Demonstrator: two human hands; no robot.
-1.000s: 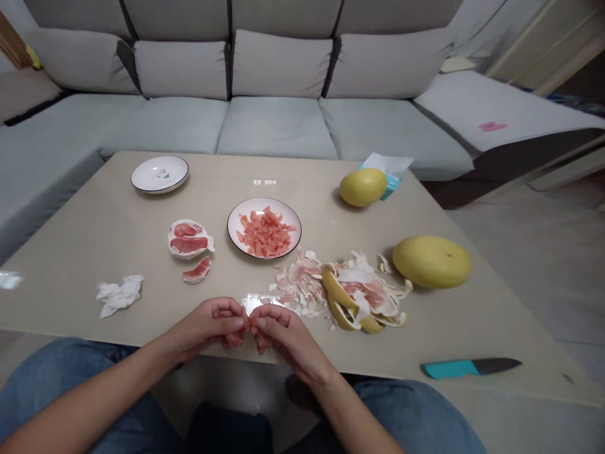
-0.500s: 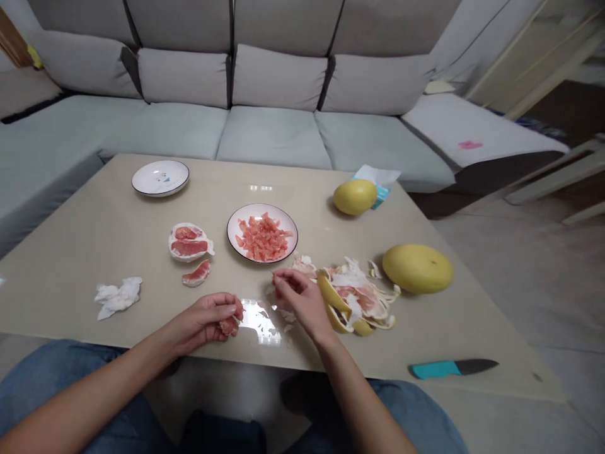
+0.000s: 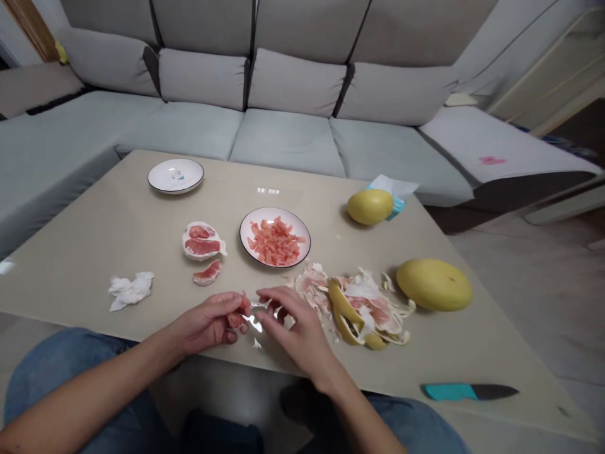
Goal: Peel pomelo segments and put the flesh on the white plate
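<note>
Pomelo piece (image 3: 242, 308), pink and partly skinned, is held in the left hand (image 3: 212, 323) just above the near edge of the bench (image 3: 118, 227), in front of the person's lap. The fingers and thumb are curled closed around it, so only its upper end shows. That end points up and to the right, toward the right hand (image 3: 295, 329). The visible part suggests a long axis running from lower left to upper right, but the covered remainder leaves this uncertain.

The right hand lies palm down just beside the left, with its fingers (image 3: 265, 295) loosely stretched and their tips almost meeting the piece. Whether they pinch a shred of membrane cannot be told.

Beyond the hands:
- A plate (image 3: 246, 228) carries small pink chunks.
- A half-peeled pomelo chunk (image 3: 202, 239) lies left of this plate.
- One loose segment (image 3: 207, 273) lies nearer, its long axis diagonal.
- A crumpled tissue (image 3: 131, 289) lies well to the left.
- A second plate (image 3: 163, 183) stands toward the far-left corner.

To the right:
- A heap of peel and membrane (image 3: 359, 306) lies just beside the right hand.
- A whole pomelo (image 3: 433, 284) lies just beyond the heap.
- A smaller pomelo (image 3: 370, 206) rests against a tissue pack (image 3: 396, 188) near the far edge.
- A teal-handled knife (image 3: 470, 391) lies near the front-right edge, its blade pointing right.
</note>
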